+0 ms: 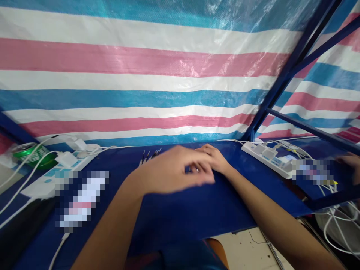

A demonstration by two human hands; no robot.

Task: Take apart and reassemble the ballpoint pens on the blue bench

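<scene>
Striped plastic sheeting in pink, white and blue closes off the space behind our blue tabletop. At the far left we have a green can, then a white power strip with chargers and cables, and nearer us a phone-like device, its screen pixelated, with a cable at its lower end.

Toward the middle, several thin dark-tipped sticks lie on the tabletop, just beyond our left hand and partly hidden by it. That hand is blurred, palm down, fingers loosely bent with a gap inside the curl; we cannot tell whether it holds anything. Just behind its fingers rests our right hand, curled low at the tabletop, its grip hidden from us.

We judge the step in hand to be close work between both hands, beside the sticks. As we read it, the next move calls for a steady right hand and a light fingertip pinch from the left.

Farther right are a second strip, a blue metal frame, another pixelated device and, at the edge, another person's hand.
</scene>
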